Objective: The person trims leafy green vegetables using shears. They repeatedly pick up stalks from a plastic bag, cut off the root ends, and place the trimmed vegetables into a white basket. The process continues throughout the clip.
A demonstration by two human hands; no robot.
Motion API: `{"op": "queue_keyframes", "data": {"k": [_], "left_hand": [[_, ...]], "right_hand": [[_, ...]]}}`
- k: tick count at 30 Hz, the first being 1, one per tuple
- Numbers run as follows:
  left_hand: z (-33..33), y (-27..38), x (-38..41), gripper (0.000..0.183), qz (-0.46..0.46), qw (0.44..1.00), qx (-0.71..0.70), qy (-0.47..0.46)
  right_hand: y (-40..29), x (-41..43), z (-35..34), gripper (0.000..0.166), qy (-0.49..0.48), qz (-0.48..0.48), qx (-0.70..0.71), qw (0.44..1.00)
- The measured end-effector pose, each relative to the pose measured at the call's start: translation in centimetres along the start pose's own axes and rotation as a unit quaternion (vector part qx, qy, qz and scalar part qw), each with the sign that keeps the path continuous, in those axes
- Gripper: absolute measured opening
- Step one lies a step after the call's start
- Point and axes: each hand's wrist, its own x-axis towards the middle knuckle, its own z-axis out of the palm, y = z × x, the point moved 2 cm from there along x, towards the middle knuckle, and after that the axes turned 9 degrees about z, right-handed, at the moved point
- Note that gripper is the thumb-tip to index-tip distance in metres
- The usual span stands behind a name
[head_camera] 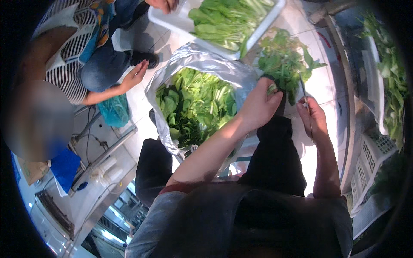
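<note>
My left hand [266, 101] is closed round the stem end of some leafy greens beside my right knee. My right hand [312, 114] grips a thin knife [302, 85], its blade pointing up towards a pile of trimmed leaves and roots [280, 61] on the tiled floor. Between my legs stands a large bag with a silvery foil lining [193, 53], holding many loose green leaves [203, 109]. Beyond it a white plastic tub [171, 24] contains long-stemmed leafy greens [226, 24].
A co-worker in a striped top [67, 64] sits at the left, one hand [134, 77] held out; another hand [164, 4] is at the tub. A teal plastic bag [114, 109] lies near a metal frame. White perforated crates [371, 161] and more greens [392, 93] stand at the right.
</note>
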Motion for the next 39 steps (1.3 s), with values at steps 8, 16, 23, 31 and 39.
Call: {"op": "queue_keyframes", "data": {"k": [8, 16, 23, 31, 39], "left_hand": [[-11.8, -12.0, -1.7, 0.031, -0.117, 0.921, 0.359, 0.093], [-12.1, -18.0, 6.1, 0.029, -0.023, 0.839, 0.544, 0.019], [-15.7, -15.7, -0.4, 0.021, 0.139, 0.824, 0.512, 0.2], [-17.2, -11.3, -6.3, 0.027, 0.179, 0.822, 0.467, 0.271], [-19.1, -12.4, -4.6, 0.05, -0.045, 0.925, 0.074, 0.37]], "right_hand": [[0.9, 0.0, 2.5, 0.031, 0.037, -0.094, -0.006, 0.995], [-0.1, 0.7, 3.8, 0.028, 0.008, 0.013, 0.084, 0.996], [7.1, -3.1, -4.7, 0.029, 0.441, -0.244, 0.016, 0.863], [-1.2, -3.7, -0.3, 0.031, 0.256, -0.157, 0.175, 0.937], [-4.5, -2.6, 3.4, 0.033, 0.133, -0.193, 0.04, 0.971]]}}
